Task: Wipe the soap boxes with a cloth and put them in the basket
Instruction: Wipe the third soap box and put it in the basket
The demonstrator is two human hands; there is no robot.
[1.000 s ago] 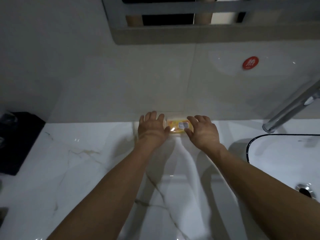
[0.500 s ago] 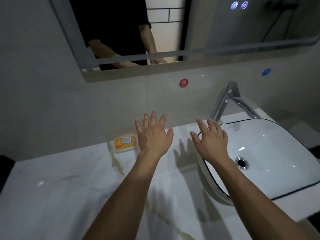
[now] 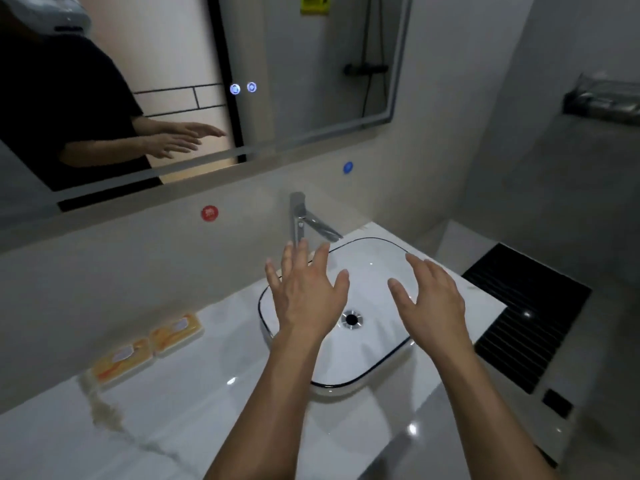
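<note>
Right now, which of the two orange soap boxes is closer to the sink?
The right soap box, the one farther back along the wall. It lies nearer the sink; the other soap box sits beside it, farther left.

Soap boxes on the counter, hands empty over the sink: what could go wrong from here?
1. Both soap boxes, the near one and the far one, lie by the wall, off to the left of the left hand and right hand; no cloth or basket shows, so wiping may get skipped.
2. The counter looks glossy; a box pushed could slide towards the sink.
3. The boxes lie close together; grabbing one may shove the other.
</note>
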